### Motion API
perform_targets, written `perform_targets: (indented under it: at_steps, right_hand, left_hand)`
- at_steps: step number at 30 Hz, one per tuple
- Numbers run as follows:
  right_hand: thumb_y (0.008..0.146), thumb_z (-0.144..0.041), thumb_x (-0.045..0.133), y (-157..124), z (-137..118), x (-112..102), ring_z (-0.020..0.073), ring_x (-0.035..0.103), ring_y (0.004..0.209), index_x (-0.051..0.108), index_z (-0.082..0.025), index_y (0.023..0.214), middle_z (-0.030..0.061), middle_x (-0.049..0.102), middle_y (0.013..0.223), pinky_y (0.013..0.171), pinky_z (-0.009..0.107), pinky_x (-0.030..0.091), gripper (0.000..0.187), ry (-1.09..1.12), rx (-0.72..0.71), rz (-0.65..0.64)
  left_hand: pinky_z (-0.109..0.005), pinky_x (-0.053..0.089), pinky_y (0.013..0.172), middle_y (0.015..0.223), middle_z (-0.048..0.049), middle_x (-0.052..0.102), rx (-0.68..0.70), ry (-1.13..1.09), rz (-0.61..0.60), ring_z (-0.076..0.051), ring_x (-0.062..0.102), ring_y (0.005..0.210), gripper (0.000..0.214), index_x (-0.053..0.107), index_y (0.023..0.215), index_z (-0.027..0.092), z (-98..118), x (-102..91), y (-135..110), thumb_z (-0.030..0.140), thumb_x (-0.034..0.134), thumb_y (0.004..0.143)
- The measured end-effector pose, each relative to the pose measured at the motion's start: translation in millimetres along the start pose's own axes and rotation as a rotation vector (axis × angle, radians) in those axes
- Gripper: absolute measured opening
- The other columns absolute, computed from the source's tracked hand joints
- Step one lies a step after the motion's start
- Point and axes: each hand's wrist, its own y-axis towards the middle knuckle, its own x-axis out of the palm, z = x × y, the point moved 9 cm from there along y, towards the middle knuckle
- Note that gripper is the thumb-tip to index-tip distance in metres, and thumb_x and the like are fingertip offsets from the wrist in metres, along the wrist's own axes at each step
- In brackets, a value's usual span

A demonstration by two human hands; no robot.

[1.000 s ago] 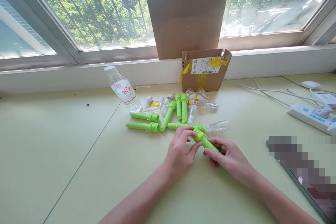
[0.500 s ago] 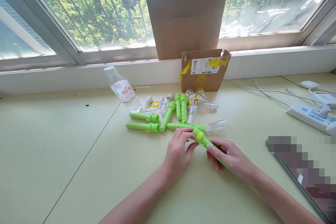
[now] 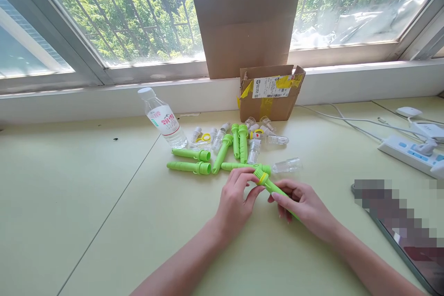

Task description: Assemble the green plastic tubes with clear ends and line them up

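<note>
Daylight comes through barred windows [image 3: 138, 32], green foliage [image 3: 149, 4] outside. A brown board [image 3: 248, 18] stands against their middle. Below, a white sill [image 3: 166, 90] backs a pale table [image 3: 52, 203] with 1 dark seam [image 3: 115, 203].

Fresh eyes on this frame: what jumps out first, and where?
First, the bright green tube with a yellow ring, right of centre, held in the right hand with the left hand at its threaded end. Just beyond, loose green tubes lie near clear plastic pieces. Farther back, a taped cardboard box stands below the window, with a water bottle to its left.
</note>
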Motion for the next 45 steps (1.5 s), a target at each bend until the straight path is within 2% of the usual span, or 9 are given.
perform_targets:
  at_steps: [4, 11, 15, 18, 23, 30, 39, 41, 45]
  right_hand:
    - [0.087, -0.052, 0.052, 0, 1, 2, 0.0128, 0.058, 0.057, 0.062, -0.019, 0.1, 0.0048, 0.066, 0.087, 0.051, 0.026, 0.045, 0.037, -0.002, 0.008, -0.033]
    - [0.088, -0.058, 0.044, 0, 2, 4, 0.0096, 0.053, 0.047, 0.06, -0.017, 0.083, 0.003, 0.064, 0.078, 0.045, 0.024, 0.042, 0.044, 0.002, 0.029, -0.067]
    - [0.08, -0.052, 0.06, 0, 6, 0, 0.0061, 0.043, 0.036, 0.056, -0.021, 0.101, -0.0001, 0.065, 0.077, 0.035, 0.021, 0.035, 0.037, -0.007, 0.103, -0.025]
    - [0.076, -0.045, 0.068, -1, 6, 0, 0.0059, 0.043, 0.035, 0.054, -0.023, 0.099, -0.0018, 0.064, 0.076, 0.034, 0.02, 0.033, 0.035, 0.008, 0.125, -0.01]
    - [0.084, -0.048, 0.059, 0, 0, 3, 0.0116, 0.056, 0.051, 0.058, -0.018, 0.089, 0.0013, 0.061, 0.076, 0.045, 0.024, 0.043, 0.03, 0.005, 0.036, -0.033]
    - [0.092, -0.048, 0.047, 0, 0, 10, 0.0111, 0.053, 0.059, 0.057, -0.019, 0.1, 0.0014, 0.059, 0.08, 0.055, 0.025, 0.043, 0.031, 0.061, 0.0, -0.101]
    - [0.093, -0.054, 0.037, -2, 5, 6, 0.0081, 0.047, 0.043, 0.052, -0.017, 0.073, 0.0003, 0.059, 0.062, 0.042, 0.021, 0.036, 0.045, 0.051, 0.066, -0.066]
    - [0.092, -0.055, 0.037, -2, 6, 6, 0.008, 0.047, 0.039, 0.053, -0.017, 0.077, 0.0004, 0.06, 0.062, 0.037, 0.021, 0.035, 0.044, 0.048, 0.086, -0.075]
    - [0.084, -0.049, 0.058, 0, 4, 3, 0.0056, 0.043, 0.032, 0.052, -0.021, 0.099, -0.0024, 0.064, 0.069, 0.032, 0.019, 0.029, 0.032, -0.007, 0.093, -0.081]
  left_hand:
    - [-0.03, 0.056, 0.071, 0.105, -0.0075, 0.061, -0.017, -0.025, -0.027, -0.018, 0.06, 0.096, 0.009, 0.056, 0.092, 0.02, -2, 2.5, 0, 0.02, 0.06, 0.083]
    - [-0.031, 0.056, 0.072, 0.106, -0.0074, 0.06, -0.018, -0.03, -0.033, -0.018, 0.06, 0.097, 0.008, 0.056, 0.093, 0.02, -3, 4.2, 0, 0.017, 0.056, 0.086]
    - [-0.029, 0.055, 0.071, 0.103, -0.0068, 0.061, 0.01, -0.022, -0.017, -0.017, 0.06, 0.096, 0.006, 0.054, 0.09, 0.02, 0, 2.7, -1, 0.016, 0.057, 0.085]
    - [-0.03, 0.054, 0.072, 0.102, -0.0066, 0.061, 0.025, 0.001, -0.007, -0.017, 0.06, 0.094, 0.006, 0.054, 0.089, 0.019, 0, 2.5, -2, 0.017, 0.057, 0.085]
    - [-0.031, 0.053, 0.073, 0.102, -0.0066, 0.061, 0.01, 0.028, -0.007, -0.017, 0.06, 0.091, 0.005, 0.054, 0.088, 0.02, -3, 3.4, -2, 0.019, 0.058, 0.085]
    - [-0.03, 0.052, 0.074, 0.101, -0.0073, 0.06, 0.039, 0.021, 0.007, -0.018, 0.058, 0.097, 0.015, 0.053, 0.092, 0.019, 5, 0.3, -2, 0.021, 0.064, 0.081]
    - [-0.029, 0.054, 0.07, 0.105, -0.0088, 0.06, 0.05, -0.045, -0.029, -0.019, 0.059, 0.096, 0.024, 0.053, 0.095, 0.019, 8, 1.1, -2, 0.023, 0.068, 0.077]
    - [-0.028, 0.054, 0.07, 0.105, -0.0082, 0.06, 0.062, -0.051, -0.027, -0.018, 0.059, 0.096, 0.022, 0.053, 0.096, 0.02, 9, 1.2, -1, 0.02, 0.067, 0.078]
    - [-0.028, 0.053, 0.073, 0.102, -0.0064, 0.061, 0.085, -0.032, -0.01, -0.016, 0.059, 0.095, 0.017, 0.053, 0.093, 0.02, 9, 0.7, -1, 0.013, 0.062, 0.081]
